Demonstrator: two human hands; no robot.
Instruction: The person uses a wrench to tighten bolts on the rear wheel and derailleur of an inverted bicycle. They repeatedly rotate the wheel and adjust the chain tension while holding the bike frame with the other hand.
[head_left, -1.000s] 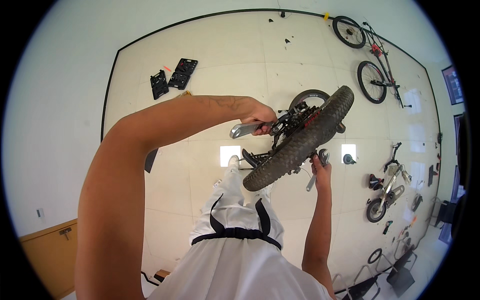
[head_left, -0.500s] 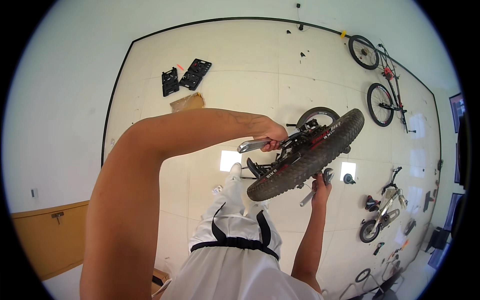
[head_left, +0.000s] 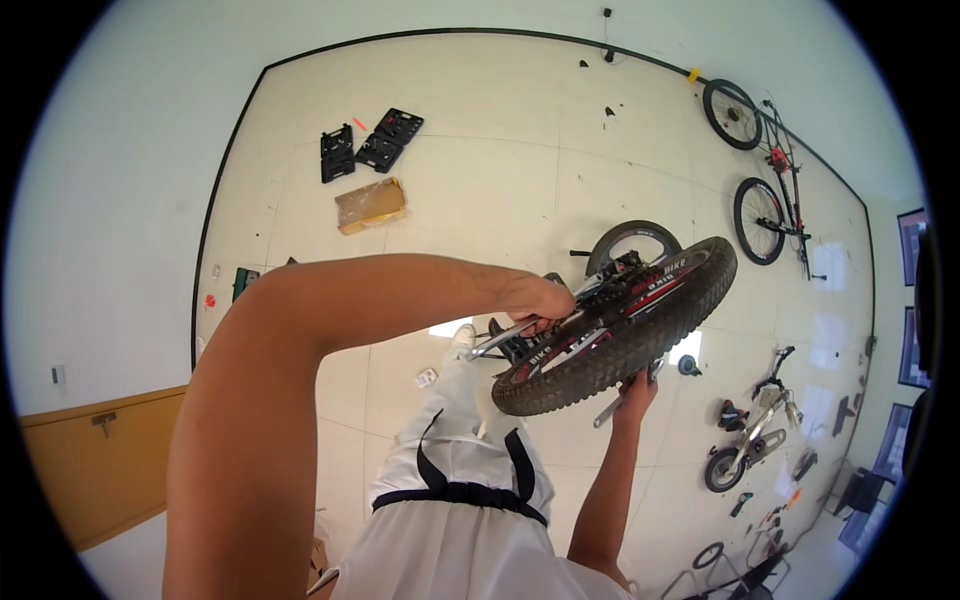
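Wrench [head_left: 499, 341] swung lower, clasped by closed left grip [head_left: 545, 311]; second wrench [head_left: 606, 412] by closed right grip [head_left: 636, 393]; both likely heavy, rigid, best held mid-shaft.

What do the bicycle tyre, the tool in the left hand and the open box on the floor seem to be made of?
The tyre looks like matt dark rubber, with knobbly tread. The tool in the left hand seems smooth metal, silvery and shiny. The open box is probably dull brown cardboard, though too small to confirm.

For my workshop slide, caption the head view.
Left hand holds a silver tool, right hand a wrench, on opposite sides of a knobby bicycle tire.
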